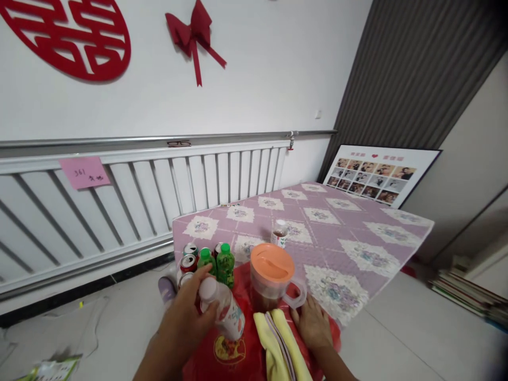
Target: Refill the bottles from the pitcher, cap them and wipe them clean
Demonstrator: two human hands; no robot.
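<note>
My left hand (194, 309) is closed around a clear plastic bottle (229, 312) with a pale pink cap and a printed label, tilted above a red bag (218, 352). My right hand (313, 323) lies flat with fingers stretched on the red bag, just below the handle of a clear pitcher (270, 288). An orange lid tops the pitcher, and dark liquid shows inside. Between my hands lies a folded yellow cloth (280, 344). Beyond my left hand stand green-capped bottles (225, 264) and several drink cans (188, 262).
A small bottle (280, 233) with a white cap stands behind the pitcher on the purple patterned tablecloth (333, 243). Along the wall runs a white radiator (198, 180) with a pink note (84, 172). A photo board (369, 172) leans at the far right; books (468, 293) lie on the floor.
</note>
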